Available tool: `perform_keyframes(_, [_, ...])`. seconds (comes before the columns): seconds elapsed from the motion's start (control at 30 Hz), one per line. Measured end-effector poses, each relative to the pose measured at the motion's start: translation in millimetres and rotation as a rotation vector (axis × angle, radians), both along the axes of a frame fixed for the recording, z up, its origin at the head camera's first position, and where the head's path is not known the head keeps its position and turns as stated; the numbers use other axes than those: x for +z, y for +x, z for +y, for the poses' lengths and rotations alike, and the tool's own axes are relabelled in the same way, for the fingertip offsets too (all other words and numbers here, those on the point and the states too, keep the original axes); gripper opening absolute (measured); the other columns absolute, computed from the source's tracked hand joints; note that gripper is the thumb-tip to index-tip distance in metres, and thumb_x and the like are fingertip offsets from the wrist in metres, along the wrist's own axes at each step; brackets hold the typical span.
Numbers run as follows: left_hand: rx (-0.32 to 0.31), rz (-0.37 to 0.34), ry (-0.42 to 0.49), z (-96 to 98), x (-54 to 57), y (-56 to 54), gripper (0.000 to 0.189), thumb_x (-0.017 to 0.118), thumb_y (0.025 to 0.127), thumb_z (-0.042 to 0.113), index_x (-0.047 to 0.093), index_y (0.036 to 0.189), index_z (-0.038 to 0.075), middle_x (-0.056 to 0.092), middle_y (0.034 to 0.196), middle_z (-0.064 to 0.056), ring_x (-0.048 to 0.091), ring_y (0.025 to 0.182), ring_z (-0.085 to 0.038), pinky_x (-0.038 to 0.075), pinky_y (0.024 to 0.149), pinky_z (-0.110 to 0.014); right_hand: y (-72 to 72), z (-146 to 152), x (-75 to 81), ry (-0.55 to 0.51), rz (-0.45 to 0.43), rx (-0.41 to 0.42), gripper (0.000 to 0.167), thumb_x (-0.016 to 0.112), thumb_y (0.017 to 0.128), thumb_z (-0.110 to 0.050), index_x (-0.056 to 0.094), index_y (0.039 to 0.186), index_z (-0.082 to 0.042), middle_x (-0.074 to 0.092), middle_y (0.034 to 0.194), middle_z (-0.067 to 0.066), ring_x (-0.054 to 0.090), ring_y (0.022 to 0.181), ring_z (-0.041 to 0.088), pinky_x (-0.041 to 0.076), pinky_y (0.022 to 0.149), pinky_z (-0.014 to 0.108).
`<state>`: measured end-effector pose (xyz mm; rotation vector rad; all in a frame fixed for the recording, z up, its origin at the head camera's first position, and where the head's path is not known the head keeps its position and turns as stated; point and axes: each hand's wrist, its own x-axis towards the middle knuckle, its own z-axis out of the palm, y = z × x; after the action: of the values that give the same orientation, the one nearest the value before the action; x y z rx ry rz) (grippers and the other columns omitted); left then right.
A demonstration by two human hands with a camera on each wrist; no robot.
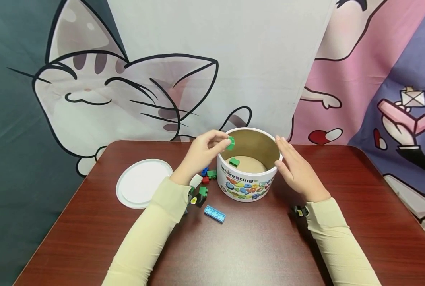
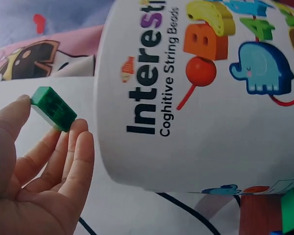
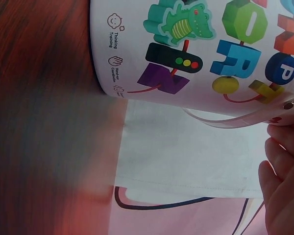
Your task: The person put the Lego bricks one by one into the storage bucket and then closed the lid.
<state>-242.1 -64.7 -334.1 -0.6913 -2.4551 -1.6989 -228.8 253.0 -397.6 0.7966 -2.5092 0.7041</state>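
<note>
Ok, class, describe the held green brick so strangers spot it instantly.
On the brown table stands a white bucket printed "Interesting". By its left rim, the left hand pinches the green brick. Unlike the green piece inside the bucket, this one is held.

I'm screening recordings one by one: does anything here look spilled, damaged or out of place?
Nothing looks plainly spilled or damaged. One mild oddity: the bucket is labelled String Beads, yet a green building brick shows inside it, and the left hand holds another green brick.
</note>
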Motion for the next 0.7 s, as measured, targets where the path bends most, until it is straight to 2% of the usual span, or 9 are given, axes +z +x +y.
perform_keyframes(0.13, [0.009, 0.054, -0.092, 12.2, 2.5, -7.5, 0.029, 0.069, 0.099, 0.027, 0.069, 0.119, 0.007, 0.072, 0.114, -0.005, 0.068, 0.101, -0.017, 0.056, 0.088, -0.031, -2.0, 1, -1.5, 0.008, 0.019, 0.009, 0.064, 0.048, 0.107, -0.037, 0.033, 0.156, 0.001, 0.035, 0.16, 0.019, 0.028, 0.149, 0.04, 0.012, 0.124, 0.031])
perform_keyframes(0.27, [0.021, 0.084, -0.192, 23.3, 2.7, -14.2, 0.032, 0.071, 0.097, 0.026, 0.069, 0.122, 0.007, 0.07, 0.118, -0.008, 0.068, 0.102, -0.016, 0.056, 0.088, -0.027, -2.7, 2, -2.9, 0.014, 0.026, 0.016, 0.064, 0.046, 0.107, -0.038, 0.033, 0.156, 0.001, 0.035, 0.16, 0.02, 0.028, 0.149, 0.039, 0.012, 0.125, 0.032])
perform_keyframes(0.4, [0.034, 0.069, -0.253, 34.2, 2.6, -17.0, 0.04, 0.072, 0.097, 0.025, 0.065, 0.131, 0.005, 0.066, 0.127, -0.012, 0.071, 0.102, -0.017, 0.057, 0.085, -0.027, -1.9, 1, -2.8, 0.01, 0.032, 0.02, 0.064, 0.046, 0.107, -0.039, 0.033, 0.156, 0.001, 0.035, 0.16, 0.02, 0.028, 0.15, 0.038, 0.012, 0.125, 0.031])
perform_keyframes(0.57, [0.064, 0.058, -0.257, 39.6, 0.0, -13.5, 0.046, 0.067, 0.1, 0.022, 0.057, 0.142, 0.006, 0.063, 0.137, -0.012, 0.07, 0.11, -0.018, 0.056, 0.091, -0.029, -1.9, 1, -3.3, 0.008, 0.027, 0.02, 0.064, 0.046, 0.107, -0.038, 0.032, 0.156, 0.001, 0.034, 0.161, 0.019, 0.027, 0.15, 0.037, 0.011, 0.125, 0.03])
perform_keyframes(0.7, [0.079, 0.115, -0.198, 34.3, -1.6, -6.6, 0.034, 0.062, 0.102, 0.015, 0.062, 0.135, 0.007, 0.065, 0.131, -0.011, 0.07, 0.107, -0.018, 0.055, 0.091, -0.027, -2.2, 1, -2.6, 0.008, 0.026, 0.016, 0.064, 0.047, 0.107, -0.036, 0.032, 0.157, 0.0, 0.034, 0.161, 0.018, 0.028, 0.149, 0.039, 0.011, 0.124, 0.03])
